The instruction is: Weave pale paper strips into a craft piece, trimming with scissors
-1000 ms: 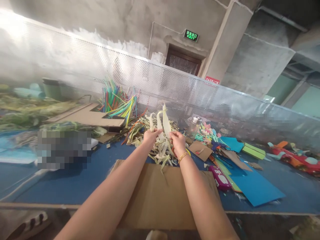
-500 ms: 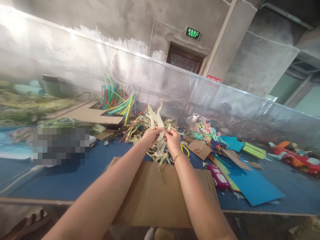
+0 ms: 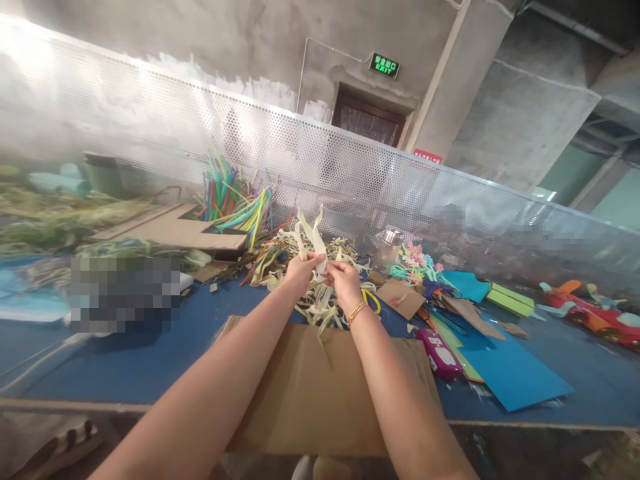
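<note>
My left hand (image 3: 301, 275) pinches a pale, dry corn husk (image 3: 316, 240) whose two long tips stand up above the fingers. My right hand (image 3: 345, 279), with a gold bracelet at the wrist, is closed at the husk's lower right side, thumb and fingertips pressed together on it. Both hands are held close together over a loose heap of dried husks (image 3: 273, 263). More husk strips hang down onto a brown cardboard sheet (image 3: 310, 393) at the table's near edge, beneath my forearms.
Colourful pipe cleaners (image 3: 225, 190) and cut cardboard (image 3: 165, 230) lie at left. Right of the hands are a glass bottle (image 3: 387, 253), paper-like flowers (image 3: 415, 261), a purple packet (image 3: 441, 353), blue card (image 3: 520, 370) and a red toy car (image 3: 590, 313). A perforated metal screen (image 3: 360, 177) stands behind.
The husk's tips have shifted slightly and its pieces sit a little differently between the fingers. Both hands stay nearly in place, still closed on it.
</note>
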The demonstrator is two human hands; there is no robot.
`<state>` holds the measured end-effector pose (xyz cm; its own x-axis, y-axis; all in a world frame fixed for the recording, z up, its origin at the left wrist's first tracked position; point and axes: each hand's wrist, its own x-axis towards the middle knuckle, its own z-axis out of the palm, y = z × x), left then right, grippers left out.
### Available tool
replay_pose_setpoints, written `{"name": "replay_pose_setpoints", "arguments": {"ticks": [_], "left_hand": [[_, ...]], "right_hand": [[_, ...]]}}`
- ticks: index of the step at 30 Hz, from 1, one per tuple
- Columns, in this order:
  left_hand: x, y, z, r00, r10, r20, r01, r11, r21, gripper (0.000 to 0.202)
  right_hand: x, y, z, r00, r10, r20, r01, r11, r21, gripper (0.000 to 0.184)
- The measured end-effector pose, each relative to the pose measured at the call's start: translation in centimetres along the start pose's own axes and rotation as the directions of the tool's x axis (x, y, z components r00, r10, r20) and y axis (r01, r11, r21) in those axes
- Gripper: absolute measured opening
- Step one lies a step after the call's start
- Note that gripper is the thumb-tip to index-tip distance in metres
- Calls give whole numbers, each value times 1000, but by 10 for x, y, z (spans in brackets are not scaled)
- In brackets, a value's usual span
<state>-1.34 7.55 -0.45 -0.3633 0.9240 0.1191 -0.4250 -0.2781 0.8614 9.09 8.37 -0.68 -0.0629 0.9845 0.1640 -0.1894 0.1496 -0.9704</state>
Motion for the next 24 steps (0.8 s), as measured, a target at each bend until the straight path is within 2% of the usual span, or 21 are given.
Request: {"name": "replay_pose_setpoints", "arguments": {"ticks": [5,11,15,17,22,24], "left_hand": [[1,-1,0,998,49,-28,-50,998,-28,35],[2,0,0,998,32,-47,-35,997,-72,53],[0,2,-1,1000,6,16,-6,1000,-5,41],[1,6,-4,1000,-16,-1,16,1000,-3,35],[9,19,-15,999,-11,-40,6,991,-133,35],[13,23,-19,999,2,-42,-11,977,-212,35]], "right_hand": [[2,2,-1,999,-26,22,27,999,-37,31],[-1,-2,0,998,-15,61,19,997,-71,35],[1,1,-2,997,-43,62,54,983,-178,24],[5,4,-5,996,-52,67,67,967,-244,18],[13,4,-19,978,-73,196,142,919,-368,7],[15,2,-28,969,-108,224,201,871,-449,5]]}}
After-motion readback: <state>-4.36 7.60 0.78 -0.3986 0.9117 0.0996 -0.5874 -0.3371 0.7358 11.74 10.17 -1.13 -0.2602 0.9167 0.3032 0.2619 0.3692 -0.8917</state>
